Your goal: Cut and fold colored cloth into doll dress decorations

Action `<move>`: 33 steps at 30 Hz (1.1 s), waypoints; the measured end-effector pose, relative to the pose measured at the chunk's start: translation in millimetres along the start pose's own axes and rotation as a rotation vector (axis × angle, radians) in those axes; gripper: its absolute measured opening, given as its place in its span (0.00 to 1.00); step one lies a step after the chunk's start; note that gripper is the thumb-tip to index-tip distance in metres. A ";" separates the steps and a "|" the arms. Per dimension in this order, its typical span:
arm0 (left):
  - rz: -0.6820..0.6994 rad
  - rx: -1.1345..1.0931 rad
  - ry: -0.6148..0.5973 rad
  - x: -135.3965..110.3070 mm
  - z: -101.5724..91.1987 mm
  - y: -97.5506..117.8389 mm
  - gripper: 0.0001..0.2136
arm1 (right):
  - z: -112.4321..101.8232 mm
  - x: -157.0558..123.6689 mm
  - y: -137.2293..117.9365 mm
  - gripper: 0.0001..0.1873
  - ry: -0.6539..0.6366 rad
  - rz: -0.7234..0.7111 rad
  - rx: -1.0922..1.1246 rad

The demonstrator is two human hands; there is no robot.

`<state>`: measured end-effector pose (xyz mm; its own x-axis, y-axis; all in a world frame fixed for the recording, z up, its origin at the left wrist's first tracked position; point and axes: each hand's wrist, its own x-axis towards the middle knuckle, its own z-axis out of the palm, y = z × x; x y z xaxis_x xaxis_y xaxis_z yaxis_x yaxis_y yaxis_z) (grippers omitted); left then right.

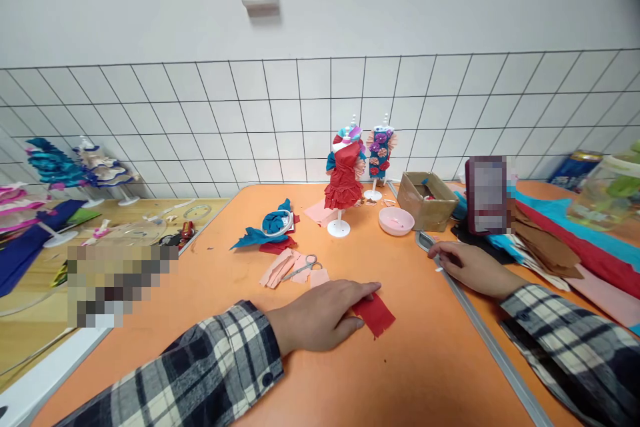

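The left hand [320,315] lies palm down, its plaid-sleeved forearm [200,370] coming from 8 o'clock, thumb spread from the forefinger at the red cloth piece [379,315] at its 3 o'clock, while the right hand [475,268], at the cloth's 2 o'clock, bends fingers toward 10, its grip impossible to tell.

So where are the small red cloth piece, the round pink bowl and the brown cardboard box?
Small red cloth piece [377,315]: head view, on its uncovered part.
Round pink bowl [397,231]: head view, on its near outer wall.
Brown cardboard box [434,215]: head view, on its near wall.
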<state>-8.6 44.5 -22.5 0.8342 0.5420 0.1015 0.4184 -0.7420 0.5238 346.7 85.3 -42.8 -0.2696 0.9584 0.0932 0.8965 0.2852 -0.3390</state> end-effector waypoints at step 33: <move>-0.186 -0.060 0.178 16.6 6.6 -2.0 0.09 | 28.7 -12.6 -124.6 0.11 0.218 -0.042 0.475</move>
<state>6.8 52.3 -27.5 0.6666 0.7316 0.1431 0.5322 -0.6015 0.5958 228.3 37.5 -28.6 -0.1771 0.9402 0.2911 0.6151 0.3366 -0.7130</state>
